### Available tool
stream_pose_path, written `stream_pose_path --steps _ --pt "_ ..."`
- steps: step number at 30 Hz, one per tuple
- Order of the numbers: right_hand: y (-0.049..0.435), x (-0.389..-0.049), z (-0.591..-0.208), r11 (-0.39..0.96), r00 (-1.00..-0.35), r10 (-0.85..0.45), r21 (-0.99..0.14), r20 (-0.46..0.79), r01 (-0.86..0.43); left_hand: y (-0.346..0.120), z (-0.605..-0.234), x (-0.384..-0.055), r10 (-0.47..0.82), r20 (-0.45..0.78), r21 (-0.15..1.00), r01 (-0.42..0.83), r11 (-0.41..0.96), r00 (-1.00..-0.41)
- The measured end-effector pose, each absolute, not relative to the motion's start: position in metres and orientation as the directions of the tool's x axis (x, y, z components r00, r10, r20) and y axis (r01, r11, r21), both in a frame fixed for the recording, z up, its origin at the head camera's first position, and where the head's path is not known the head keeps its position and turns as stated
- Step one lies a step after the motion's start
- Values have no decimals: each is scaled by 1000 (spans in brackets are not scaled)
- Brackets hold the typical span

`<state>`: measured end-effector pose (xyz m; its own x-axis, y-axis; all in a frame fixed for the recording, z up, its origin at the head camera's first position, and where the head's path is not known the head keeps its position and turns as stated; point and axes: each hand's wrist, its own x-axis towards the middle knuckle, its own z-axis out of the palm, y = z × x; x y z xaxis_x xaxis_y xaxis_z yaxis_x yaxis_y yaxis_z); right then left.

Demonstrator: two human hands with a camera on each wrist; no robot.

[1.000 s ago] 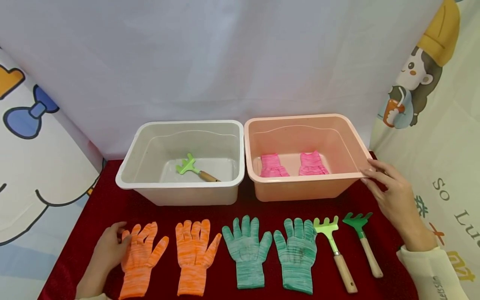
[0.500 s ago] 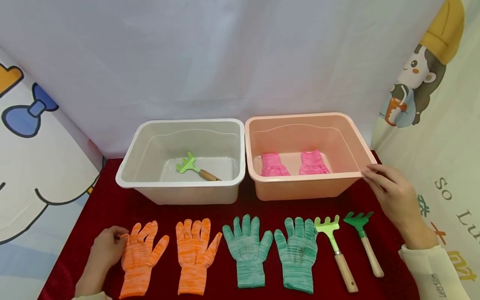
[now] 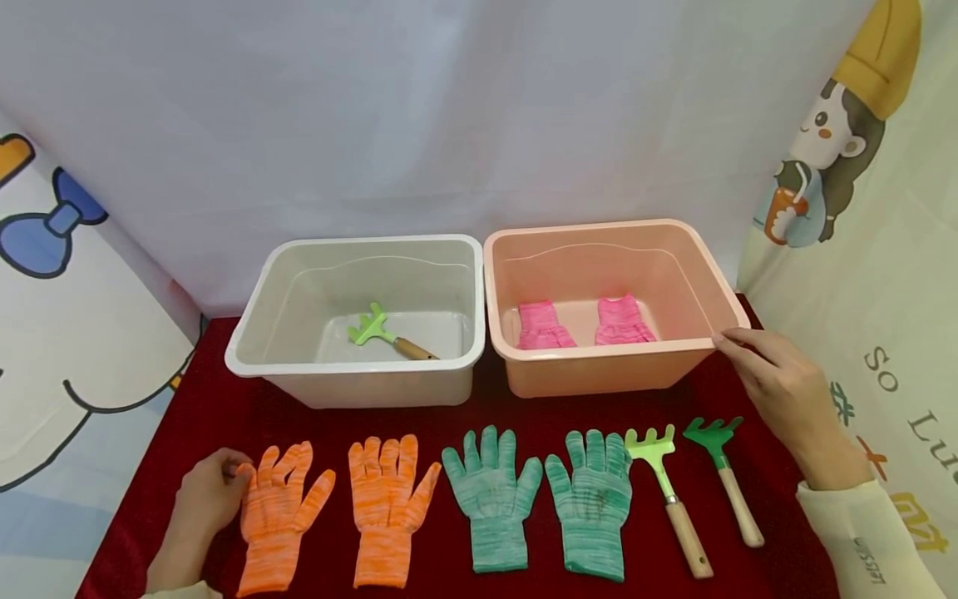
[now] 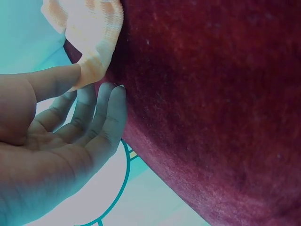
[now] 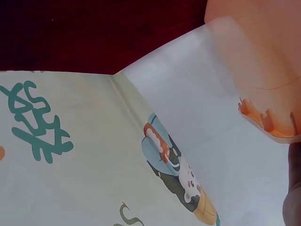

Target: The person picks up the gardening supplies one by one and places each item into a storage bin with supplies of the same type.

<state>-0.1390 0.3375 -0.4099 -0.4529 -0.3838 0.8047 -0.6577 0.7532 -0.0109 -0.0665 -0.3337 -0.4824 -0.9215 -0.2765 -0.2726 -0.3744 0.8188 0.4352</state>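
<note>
In the head view, my left hand pinches the outer finger of the leftmost orange glove, which lies flat on the table. The left wrist view has the thumb pressed to the tip of that glove, the other fingers loosely bent behind it. My right hand grips the front right corner of the peach plastic bin at its rim. Part of that hand and the bin's wall show at the right of the right wrist view. Two pink gloves lie inside this bin, partly hidden by its front wall.
A white bin beside the peach one holds a light green hand rake. Another orange glove, two green gloves, a light green rake and a dark green rake lie along the red cloth.
My left fingers have drawn back left from over the orange glove and now pinch its outer finger. The right hand's fingers have closed together at the peach bin's corner.
</note>
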Motion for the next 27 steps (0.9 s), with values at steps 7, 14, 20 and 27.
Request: stream_pose_path --steps 7,14,20,27 --pt "337 -139 -410 753 -467 -371 -34 803 -657 -334 -482 -62 -299 -208 437 -362 824 -931" --pt "338 -139 -412 761 -491 -360 -54 794 -646 -333 -481 -61 -333 -196 418 -386 823 -922" --pt "339 -139 -413 762 -495 -354 -62 793 -645 -330 -476 -58 -318 -103 351 -333 875 -943" --pt "339 -139 -414 764 -503 -359 -62 786 -643 -324 -467 -54 -284 26 281 -266 922 -959"
